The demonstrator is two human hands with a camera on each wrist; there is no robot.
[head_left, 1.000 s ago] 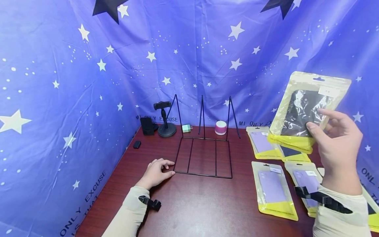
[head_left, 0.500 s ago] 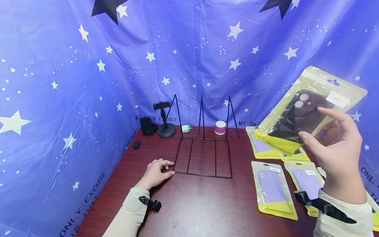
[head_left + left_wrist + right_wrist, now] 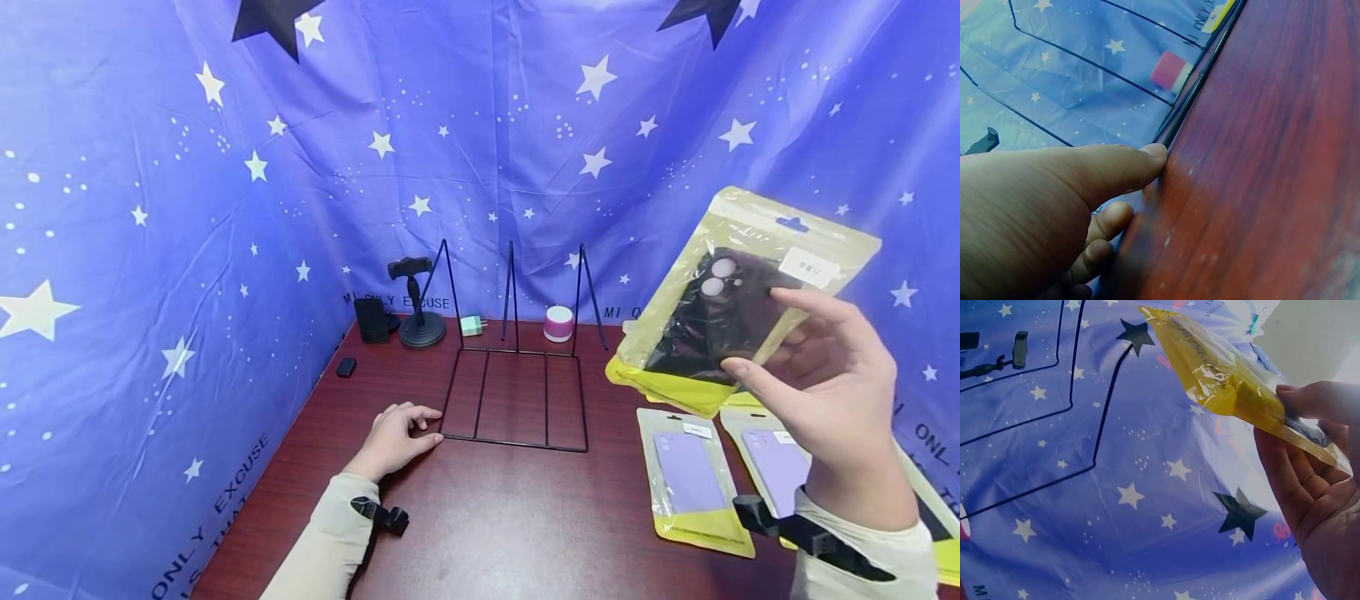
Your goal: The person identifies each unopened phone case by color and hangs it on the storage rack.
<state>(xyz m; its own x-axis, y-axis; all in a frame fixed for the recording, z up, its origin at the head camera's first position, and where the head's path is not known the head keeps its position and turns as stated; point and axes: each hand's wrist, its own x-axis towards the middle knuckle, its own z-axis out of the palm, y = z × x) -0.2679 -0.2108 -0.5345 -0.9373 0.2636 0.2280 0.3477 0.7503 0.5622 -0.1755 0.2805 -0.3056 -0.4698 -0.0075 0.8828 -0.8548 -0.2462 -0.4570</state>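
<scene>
In the head view my right hand [image 3: 832,375] pinches a clear pouch with a yellow bottom [image 3: 678,300], thumb in front. Inside is a dark phone case with round camera holes, and a white label sits near the pouch's hang hole. The right wrist view shows this pouch [image 3: 1235,394] edge-on, raised in the air. My left hand [image 3: 393,437] rests on the table at the near left corner of a black wire rack [image 3: 513,442]. Its thumb [image 3: 1129,164] touches the rack's bar in the left wrist view; the other fingers bend loosely beside it, apart from the thumb.
More pouches lie at the right, including a purple-case pouch [image 3: 690,475], partly under the right arm. Behind the rack stand a phone stand [image 3: 422,325], a green charger [image 3: 472,325] and a pink-white jar [image 3: 558,323]. A small black object [image 3: 346,367] lies left. A starry curtain [image 3: 480,150] encloses the table.
The pouch in my right hand has tilted and turned so the case's camera holes show. It swung right, then came left and lower toward the rack. My left hand has stayed still.
</scene>
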